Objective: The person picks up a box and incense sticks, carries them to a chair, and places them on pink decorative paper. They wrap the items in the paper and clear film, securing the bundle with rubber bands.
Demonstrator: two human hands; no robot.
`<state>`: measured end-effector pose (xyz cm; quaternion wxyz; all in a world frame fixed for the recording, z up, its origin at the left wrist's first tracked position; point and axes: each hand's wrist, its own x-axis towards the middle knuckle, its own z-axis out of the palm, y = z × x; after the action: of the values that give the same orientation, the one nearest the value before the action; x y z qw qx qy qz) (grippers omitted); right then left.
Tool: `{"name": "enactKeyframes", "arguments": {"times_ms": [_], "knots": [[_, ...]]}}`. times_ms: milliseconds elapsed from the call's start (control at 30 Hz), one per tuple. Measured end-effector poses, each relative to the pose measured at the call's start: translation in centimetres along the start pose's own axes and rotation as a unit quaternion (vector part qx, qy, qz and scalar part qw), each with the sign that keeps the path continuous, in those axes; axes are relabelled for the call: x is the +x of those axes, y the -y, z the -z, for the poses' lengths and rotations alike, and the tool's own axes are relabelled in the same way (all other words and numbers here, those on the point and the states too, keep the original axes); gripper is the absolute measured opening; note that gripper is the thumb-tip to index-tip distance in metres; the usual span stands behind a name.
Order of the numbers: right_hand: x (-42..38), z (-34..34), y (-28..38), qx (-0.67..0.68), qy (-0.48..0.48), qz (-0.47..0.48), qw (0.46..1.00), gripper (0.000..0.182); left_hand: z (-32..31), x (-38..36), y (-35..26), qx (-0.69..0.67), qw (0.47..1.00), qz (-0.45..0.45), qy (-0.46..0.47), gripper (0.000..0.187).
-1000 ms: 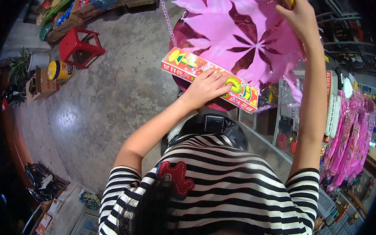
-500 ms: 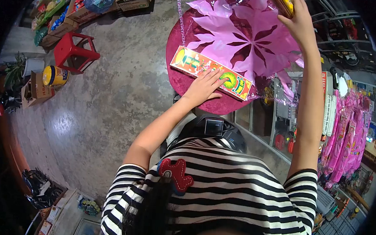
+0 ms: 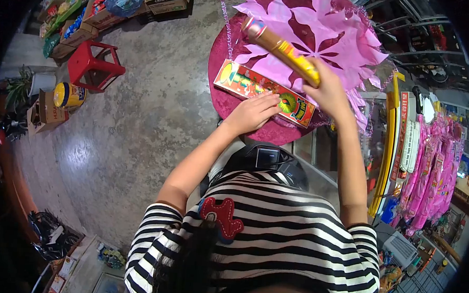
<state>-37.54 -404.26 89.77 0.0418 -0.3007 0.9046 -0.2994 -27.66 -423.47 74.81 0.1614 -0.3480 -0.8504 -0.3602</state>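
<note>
A long red printed box (image 3: 233,77) lies slantwise near the front of a round dark-red velvety surface (image 3: 221,47). My left hand (image 3: 254,114) is at its near edge, fingers together and bent over the top; the thumb is hidden. Above the box, my right hand (image 3: 325,90) grips one end of a slim brown-and-yellow packet (image 3: 282,51), whose other end points up and left. What the packet contains cannot be made out. Behind it, a pink petal-shaped cut-out sheet (image 3: 351,38) is spread over the round surface.
Sparkly tinsel (image 3: 227,27) hangs over the round surface's left side. A red plastic stool (image 3: 93,65) and a yellow-lidded tub (image 3: 69,95) stand on the concrete floor. Boxes of packaged goods (image 3: 168,0) line the back left. Pink packets (image 3: 429,167) hang at the right.
My right hand has brought the packet from the upper right, down and left, to above the box. My left hand's fingers have drawn together and back toward the box's near edge.
</note>
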Motion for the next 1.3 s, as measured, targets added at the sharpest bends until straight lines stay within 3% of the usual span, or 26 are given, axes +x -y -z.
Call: {"name": "enactKeyframes", "arguments": {"times_ms": [100,200,300,333,400,467,567,667,833,1100,1300], "knots": [[-1.0,-3.9,-2.3,-0.067,0.031,-0.017,0.997,0.052,1.3,-0.2,-1.8,0.000,0.999,0.020,-0.034,0.031],[-2.2,-5.6,-2.9,-0.058,0.043,-0.054,0.996,0.053,1.6,-1.5,-1.9,0.045,0.999,-0.014,-0.026,0.031],[-2.9,-5.9,-2.7,-0.046,0.025,-0.092,0.994,0.052,2.6,-2.9,-2.0,0.063,0.994,0.092,0.012,0.037],[-3.3,-5.8,-2.7,-0.038,0.015,-0.113,0.993,0.052,3.3,-3.5,-2.0,0.059,0.994,0.090,0.015,0.037],[-3.9,-5.5,-3.1,-0.025,0.013,-0.123,0.992,0.050,4.9,-4.7,-1.7,0.037,0.972,0.234,0.002,0.043],[-4.4,-5.4,-3.4,-0.016,-0.016,-0.128,0.992,0.049,5.6,-5.8,-1.3,0.015,0.973,0.230,0.019,0.053],[-5.2,-5.6,-3.7,-0.003,-0.030,-0.139,0.990,0.049,5.4,-7.5,-2.1,0.088,0.971,0.163,0.148,0.053],[-6.0,-5.8,-3.5,0.006,-0.040,-0.162,0.986,0.050,4.3,-8.4,-1.7,0.062,0.975,0.148,0.153,0.050],[-6.9,-5.2,-2.9,0.019,-0.020,-0.195,0.980,0.048,4.2,-6.5,-1.1,0.063,0.985,0.135,0.081,0.017],[-8.0,-4.5,-2.9,-0.031,-0.068,-0.165,0.984,0.051,3.9,-1.0,0.5,0.016,0.986,0.162,-0.026,0.010],[-9.0,-4.6,-3.9,-0.034,-0.096,-0.153,0.983,0.054,2.3,0.9,3.2,0.028,0.980,0.195,-0.010,0.014]]}}
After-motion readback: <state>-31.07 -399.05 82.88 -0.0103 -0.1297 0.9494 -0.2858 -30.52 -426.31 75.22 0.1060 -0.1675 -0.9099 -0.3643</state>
